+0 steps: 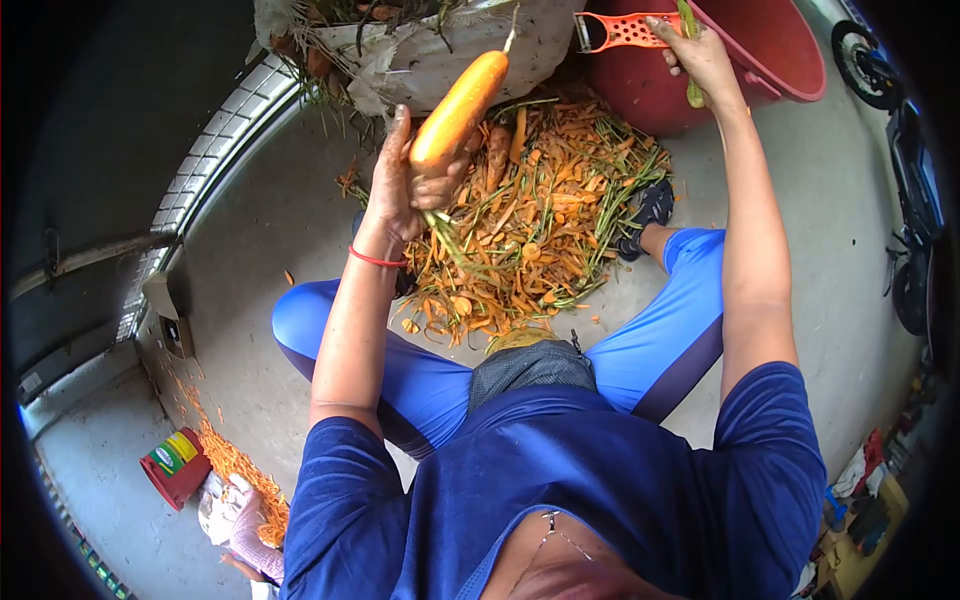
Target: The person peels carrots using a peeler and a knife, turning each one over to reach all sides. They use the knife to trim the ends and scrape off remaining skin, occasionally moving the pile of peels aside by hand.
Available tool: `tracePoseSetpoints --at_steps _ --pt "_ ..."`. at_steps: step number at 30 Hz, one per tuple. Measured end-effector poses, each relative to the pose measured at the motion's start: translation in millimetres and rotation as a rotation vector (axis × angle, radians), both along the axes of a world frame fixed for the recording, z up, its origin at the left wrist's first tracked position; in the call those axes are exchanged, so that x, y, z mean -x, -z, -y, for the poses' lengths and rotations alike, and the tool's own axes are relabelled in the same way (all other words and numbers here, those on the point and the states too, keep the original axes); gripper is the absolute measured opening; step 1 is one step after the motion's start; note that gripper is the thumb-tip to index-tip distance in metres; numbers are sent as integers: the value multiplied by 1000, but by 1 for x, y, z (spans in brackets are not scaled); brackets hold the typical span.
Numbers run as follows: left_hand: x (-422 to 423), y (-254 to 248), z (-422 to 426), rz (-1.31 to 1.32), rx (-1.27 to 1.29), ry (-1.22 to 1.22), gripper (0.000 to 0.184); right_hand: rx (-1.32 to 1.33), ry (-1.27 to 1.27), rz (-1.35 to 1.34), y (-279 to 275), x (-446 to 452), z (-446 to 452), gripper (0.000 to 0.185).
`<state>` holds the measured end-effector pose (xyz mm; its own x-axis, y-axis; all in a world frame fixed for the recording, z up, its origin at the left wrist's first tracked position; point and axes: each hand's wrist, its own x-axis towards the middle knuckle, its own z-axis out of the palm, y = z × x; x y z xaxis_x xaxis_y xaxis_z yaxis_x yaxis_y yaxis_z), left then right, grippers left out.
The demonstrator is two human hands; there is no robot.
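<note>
My left hand (410, 175) is wrapped round a peeled carrot (460, 110). The carrot points up and to the right, its thin root tip at the top, with green stems hanging below my palm. Off to the upper right, my right hand (705, 60) grips an orange peeler (625, 31) by its perforated handle, the blade end facing left and apart from the carrot. A green strip (690, 92) shows at that hand; what it is I cannot tell. Beneath the hands lies a heap of carrot peelings (540, 220) and stems, with an unpeeled carrot (497, 157) at its upper edge.
A white sack (430, 60) with carrots and stems stands at the top, beside a large red tub (640, 90). My legs flank the heap. Lower left are a red bucket (178, 470), more peelings (240, 470) and another person's sleeve (255, 535). A motorcycle (905, 190) stands right.
</note>
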<state>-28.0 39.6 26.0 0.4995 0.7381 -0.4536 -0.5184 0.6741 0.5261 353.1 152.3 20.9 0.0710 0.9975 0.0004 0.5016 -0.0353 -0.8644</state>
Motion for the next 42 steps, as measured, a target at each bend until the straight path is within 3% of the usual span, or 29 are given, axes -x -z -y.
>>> tracePoseSetpoints --at_steps 4,11,13,16,20,23,26,31,34,37,39,40,42 --pt "-5 3 -1 167 -14 -22 50 76 -45 -396 -28 66 30 30" --pt "-10 25 -1 227 69 -60 46 120 -239 -511 -33 115 53 27" --pt "-12 25 -2 311 142 28 45 123 -231 -523 -35 117 54 26" --pt "-20 12 1 -43 44 -107 49 99 -222 -477 -37 121 55 26" --pt "-16 19 3 -258 -22 -142 58 151 -322 -312 -37 136 68 29" --pt "-19 22 4 -371 82 -170 59 116 -401 -235 -41 149 76 35" --pt "-9 30 3 -246 126 -38 56 142 -411 -184 -35 152 77 36" --pt "-11 23 7 -85 106 94 53 174 -366 -217 -42 139 74 32" --pt "-9 12 7 -138 116 129 59 143 -153 -227 -37 95 50 36" --pt "-4 10 5 -138 82 120 59 -17 -24 125 0 12 6 36" --pt "-4 -2 3 -90 28 98 53 -32 22 -39 6 -7 -1 34" --pt "-1 -2 1 70 59 97 50 -32 29 -125 -14 11 5 31" --pt "-4 0 0 61 32 59 47 -11 43 -302 -44 55 28 26"
